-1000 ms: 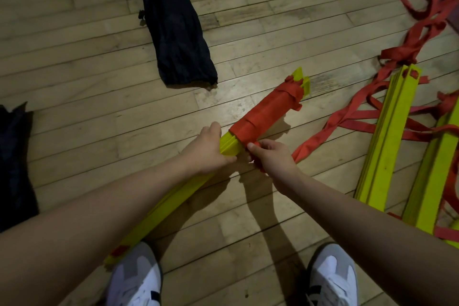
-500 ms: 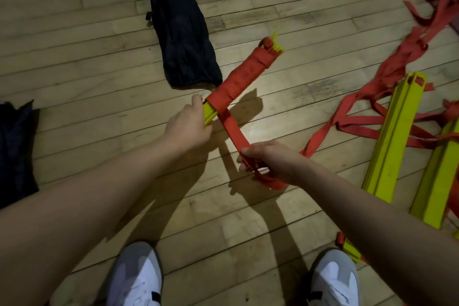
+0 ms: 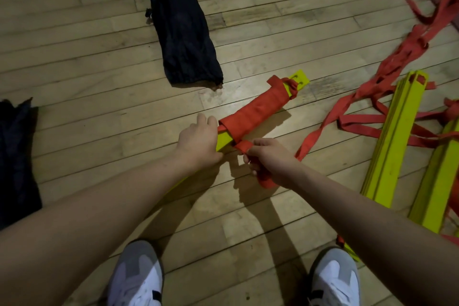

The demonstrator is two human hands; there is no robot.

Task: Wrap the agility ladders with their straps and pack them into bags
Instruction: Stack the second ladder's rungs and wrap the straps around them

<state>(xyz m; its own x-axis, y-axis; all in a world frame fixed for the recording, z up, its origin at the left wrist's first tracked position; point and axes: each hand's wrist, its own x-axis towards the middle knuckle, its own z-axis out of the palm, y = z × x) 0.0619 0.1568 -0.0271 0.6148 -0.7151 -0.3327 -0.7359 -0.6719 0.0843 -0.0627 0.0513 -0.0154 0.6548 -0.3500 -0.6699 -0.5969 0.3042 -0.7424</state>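
At far left, dark cloth [image 3: 15, 154] heaped on the wood floor [image 3: 82, 77], cut off by the frame edge; further in, a dark bag [image 3: 181, 25] lying flat, running from the top edge down to its open mouth near the middle; beside its left edge, a small cord toggle [image 3: 148, 15].

In the middle, left hand [image 3: 197, 143] curled round the yellow rungs [image 3: 223, 140], gripping the bundle just below the wrapping, with two fingertips showing over the top; bundle slanting up and to the right, held off the floor to judge by its shadow, though the near end is hidden behind the left forearm; red strap [image 3: 255, 113] wound tight round the upper half of the rungs, with the slotted yellow end [image 3: 299, 81] poking out beyond it.

Right hand [image 3: 270, 159] just beside the left, fingers closed on the loose strap tail [image 3: 244, 145] where it leaves the wrapping, with more strap bunched under the palm and trailing right across the floor.

Below, two grey and white shoes [image 3: 137, 278] on the boards.

At right, two more rung stacks [image 3: 395, 146] lying on the floor, unwrapped, with loose straps [image 3: 397, 62] tangled over and beside them, running up to the top right corner.
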